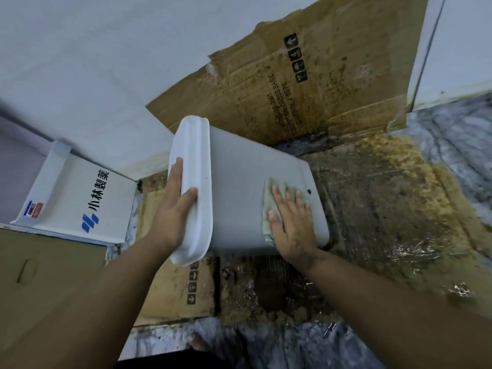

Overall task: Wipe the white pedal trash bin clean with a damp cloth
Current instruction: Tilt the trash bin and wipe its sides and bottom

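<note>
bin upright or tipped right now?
Tipped. The white pedal trash bin lies on its side, lid pointing left; the left hand grips the lid edge, the right hand presses the cloth on its side.

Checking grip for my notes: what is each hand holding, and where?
Left hand grips the bin by its lid edge; right hand presses the cloth flat, gripping nothing.
</note>
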{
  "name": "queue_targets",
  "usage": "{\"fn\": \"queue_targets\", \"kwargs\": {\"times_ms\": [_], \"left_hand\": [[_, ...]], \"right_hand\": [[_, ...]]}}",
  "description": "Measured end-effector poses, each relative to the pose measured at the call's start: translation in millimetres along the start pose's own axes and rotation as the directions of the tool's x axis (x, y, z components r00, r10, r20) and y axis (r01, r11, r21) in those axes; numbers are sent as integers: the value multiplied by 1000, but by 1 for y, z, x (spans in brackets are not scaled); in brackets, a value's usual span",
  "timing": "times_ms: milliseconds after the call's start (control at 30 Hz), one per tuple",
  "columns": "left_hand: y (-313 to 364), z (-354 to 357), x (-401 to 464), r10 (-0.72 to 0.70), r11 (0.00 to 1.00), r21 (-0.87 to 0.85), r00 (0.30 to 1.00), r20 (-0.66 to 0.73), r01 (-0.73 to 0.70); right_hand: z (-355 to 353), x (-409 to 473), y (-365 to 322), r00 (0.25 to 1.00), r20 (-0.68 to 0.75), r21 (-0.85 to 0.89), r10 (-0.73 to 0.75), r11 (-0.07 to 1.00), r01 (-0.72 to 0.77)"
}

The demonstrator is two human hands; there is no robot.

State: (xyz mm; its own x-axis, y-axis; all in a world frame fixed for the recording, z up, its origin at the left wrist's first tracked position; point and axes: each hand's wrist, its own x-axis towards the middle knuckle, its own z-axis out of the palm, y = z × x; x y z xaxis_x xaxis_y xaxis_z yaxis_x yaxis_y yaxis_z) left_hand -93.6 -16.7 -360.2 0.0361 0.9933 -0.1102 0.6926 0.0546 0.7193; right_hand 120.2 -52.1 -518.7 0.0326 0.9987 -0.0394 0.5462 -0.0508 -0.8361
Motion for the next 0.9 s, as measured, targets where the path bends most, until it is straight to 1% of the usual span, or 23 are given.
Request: {"fn": "queue_targets", "kwargs": {"times_ms": [67, 167, 233, 333, 400, 467, 533, 600, 667, 800, 900], "left_hand": [[-4, -3, 0, -13, 1000, -21, 1000, -4, 13], [-5, -5, 0, -1, 1000, -19, 1000, 9, 1], [-3, -3, 2, 6, 1000, -6, 1000, 15, -6], [1, 1, 4, -1, 1000, 10, 1000, 3, 1], [2, 3, 5, -1, 1000, 14, 1000, -3, 1], [3, 4, 5, 8, 1000, 11, 1000, -3, -8], [5, 6, 5, 24, 1000, 10, 1000, -7, -24], [8, 9, 4, 36, 999, 9, 999, -9, -36], [11, 11, 4, 45, 999, 3, 999, -12, -45], [11, 10, 5, 34, 999, -1, 999, -7, -34], [15, 8, 7, 20, 1000, -4, 1000, 15, -20]], "right_hand": [[5, 2, -42, 992, 53, 9, -117, 993, 116], [10, 5, -79, 980, 75, 13, -185, 983, 185], [6, 5, -77, 976, 56, 26, -210, 978, 208], [-4, 5, -49, 973, 51, 33, -227, 974, 225], [-7, 6, -20, 985, 57, 43, -164, 986, 161], [-8, 5, 15, 999, 38, 38, -32, 999, 31], [-9, 2, 48, 991, 17, 27, 132, 991, -132], [-10, -2, 70, 971, 12, 56, 237, 970, -238], [-10, -3, 80, 967, 8, 123, 255, 959, -254], [-17, 2, 77, 957, 10, 230, 290, 931, -284], [-25, 7, 76, 967, 28, 253, 253, 934, -252]]}}
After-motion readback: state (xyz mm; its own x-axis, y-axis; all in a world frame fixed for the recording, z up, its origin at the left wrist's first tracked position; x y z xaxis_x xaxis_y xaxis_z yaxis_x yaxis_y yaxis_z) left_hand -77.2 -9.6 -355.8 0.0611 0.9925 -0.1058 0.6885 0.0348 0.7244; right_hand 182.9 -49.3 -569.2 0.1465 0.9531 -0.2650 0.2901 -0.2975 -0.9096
